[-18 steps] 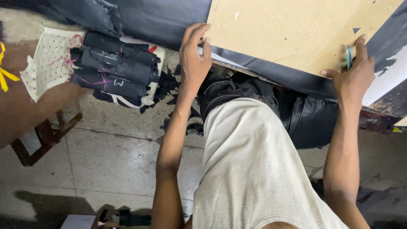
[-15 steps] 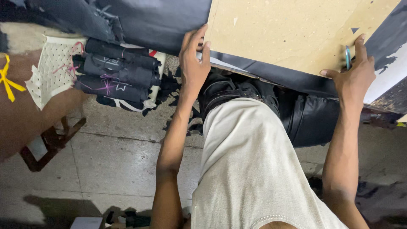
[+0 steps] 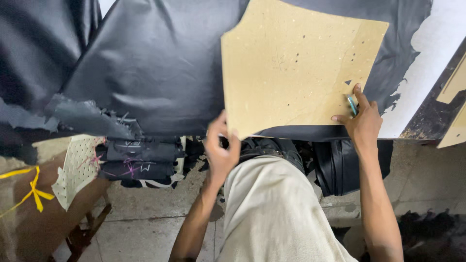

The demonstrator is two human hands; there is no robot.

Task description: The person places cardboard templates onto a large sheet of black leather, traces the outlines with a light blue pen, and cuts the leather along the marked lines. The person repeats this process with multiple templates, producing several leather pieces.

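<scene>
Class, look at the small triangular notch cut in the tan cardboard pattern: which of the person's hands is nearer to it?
The right hand. It rests on the cardboard pattern just below the triangular notch, holding a blue-green pen. The left hand grips the pattern's lower left corner, well away.

A leather-cutting workshop. A black hide [image 3: 160, 73] lies spread on the bench under a card pattern [image 3: 296, 63]. Marked leather bundles [image 3: 141, 162] are stacked below, above a concrete floor [image 3: 150, 228].
</scene>
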